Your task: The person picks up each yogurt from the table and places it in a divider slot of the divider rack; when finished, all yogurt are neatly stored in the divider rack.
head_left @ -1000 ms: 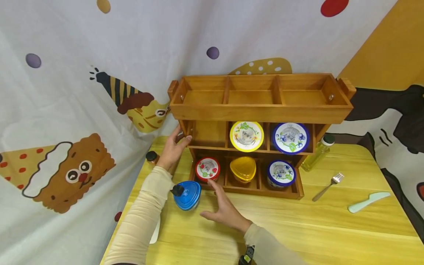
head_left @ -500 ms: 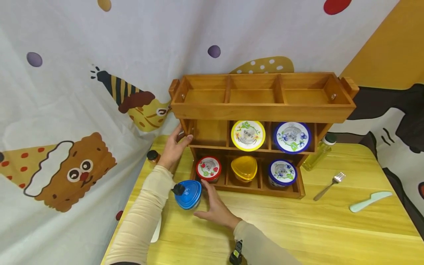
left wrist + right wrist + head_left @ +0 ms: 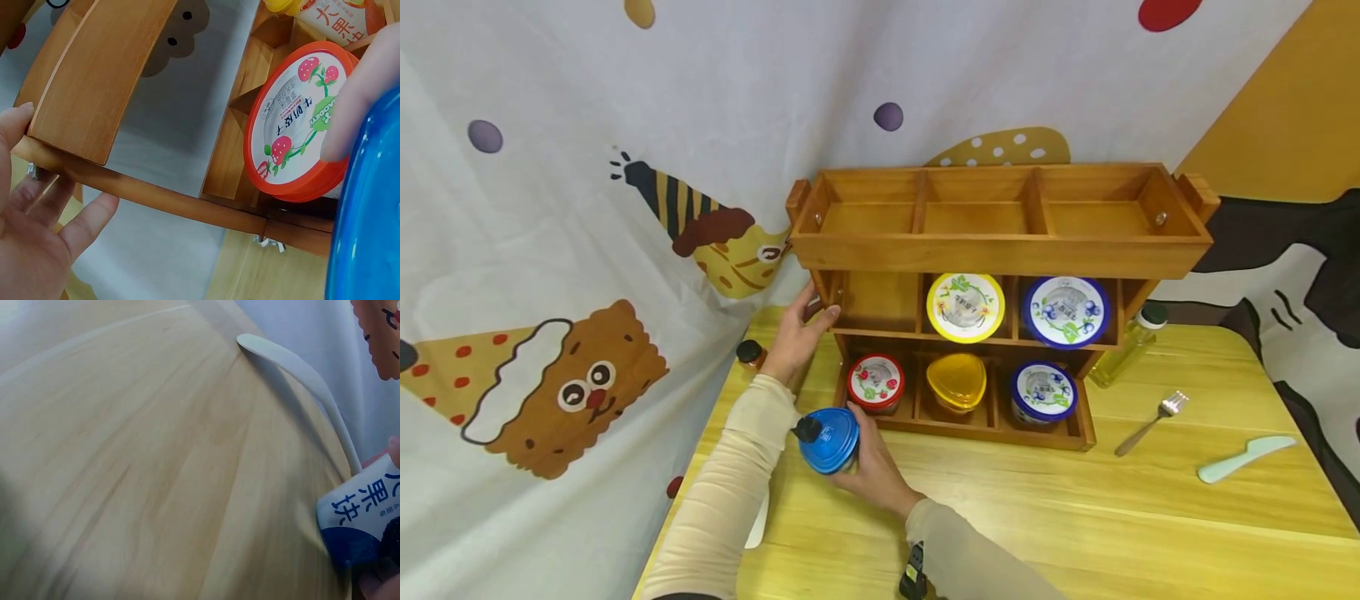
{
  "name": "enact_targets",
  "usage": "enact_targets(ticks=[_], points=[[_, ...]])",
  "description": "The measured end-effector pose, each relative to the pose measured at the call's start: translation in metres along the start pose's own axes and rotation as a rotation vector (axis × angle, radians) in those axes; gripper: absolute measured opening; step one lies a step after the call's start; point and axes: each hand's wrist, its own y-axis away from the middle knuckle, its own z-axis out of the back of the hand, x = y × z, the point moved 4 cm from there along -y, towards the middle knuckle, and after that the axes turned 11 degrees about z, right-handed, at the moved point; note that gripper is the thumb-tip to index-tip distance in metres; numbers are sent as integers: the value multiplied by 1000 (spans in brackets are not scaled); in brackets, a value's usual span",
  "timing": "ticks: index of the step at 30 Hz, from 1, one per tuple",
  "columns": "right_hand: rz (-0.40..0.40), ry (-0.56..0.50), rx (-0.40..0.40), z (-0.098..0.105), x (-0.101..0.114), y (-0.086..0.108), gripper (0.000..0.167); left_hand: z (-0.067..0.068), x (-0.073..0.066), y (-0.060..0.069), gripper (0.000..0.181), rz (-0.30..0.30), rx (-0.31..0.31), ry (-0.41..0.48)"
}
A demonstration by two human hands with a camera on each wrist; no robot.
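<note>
My left hand (image 3: 797, 343) grips the left side of a three-tier wooden shelf (image 3: 1000, 255). In the left wrist view, its thumb lies on the board edge and its fingers pass under the side rail (image 3: 156, 201). My right hand (image 3: 878, 468) holds a blue-lidded tub (image 3: 833, 446) from the right, just in front of the shelf's lower left corner. The right wrist view shows the tub's white and blue label (image 3: 357, 519) between fingers. A red-rimmed tub (image 3: 876, 382) with strawberries on its lid sits in the bottom left compartment, close behind.
Yellow-rimmed (image 3: 966, 308) and blue-rimmed (image 3: 1066, 312) tubs fill two middle-tier compartments. Below sit a yellow-lidded tub (image 3: 957, 383) and another blue-rimmed tub (image 3: 1043, 392). An oil bottle (image 3: 1127, 346), fork (image 3: 1152, 423) and pale knife (image 3: 1246, 459) lie right; a black-capped jar (image 3: 750, 353) stands left.
My right hand has moved left from beside the red-rimmed tub and taken hold of the blue-lidded tub. The left hand keeps its hold on the shelf.
</note>
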Motion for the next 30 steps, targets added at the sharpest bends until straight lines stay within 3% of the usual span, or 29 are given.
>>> enact_targets(ticks=[7, 17, 24, 30], points=[[-11, 4, -42, -5, 0, -2, 108, -1, 0, -1, 68, -7, -1, -3], [-24, -2, -38, -1, 6, 3, 105, 0, -1, 0, 69, -6, 1, -8], [-38, -10, -49, 9, 10, 17, 107, 2, 21, -15, 67, -27, -7, 6], [-33, -27, -92, 22, 18, 30, 107, 2, 24, -16, 67, -50, -23, -13]])
